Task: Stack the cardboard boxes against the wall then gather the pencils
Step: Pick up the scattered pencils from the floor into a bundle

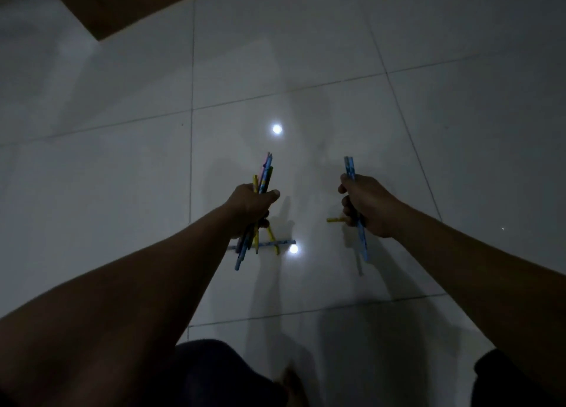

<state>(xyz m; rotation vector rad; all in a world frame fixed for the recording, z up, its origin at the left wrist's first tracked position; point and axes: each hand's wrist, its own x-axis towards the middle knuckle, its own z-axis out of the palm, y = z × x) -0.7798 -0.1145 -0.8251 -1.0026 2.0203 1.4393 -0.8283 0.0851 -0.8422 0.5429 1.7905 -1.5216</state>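
My left hand (251,204) grips a bundle of several pencils (265,171), blue, yellow, pink and green, their ends sticking out above and below the fist. My right hand (367,204) grips blue pencils (349,166) upright, one long end (363,244) hanging below the fist. On the tiled floor a blue pencil (283,242) lies flat under my left hand, with a yellow pencil (272,236) crossing it. Another yellow pencil (334,220) lies left of my right hand. A cardboard box (128,2) sits at the top left.
The floor (122,192) is pale glossy tile with dark grout lines and two bright light reflections. My knees in dark clothing show at the bottom edge. The room is dim.
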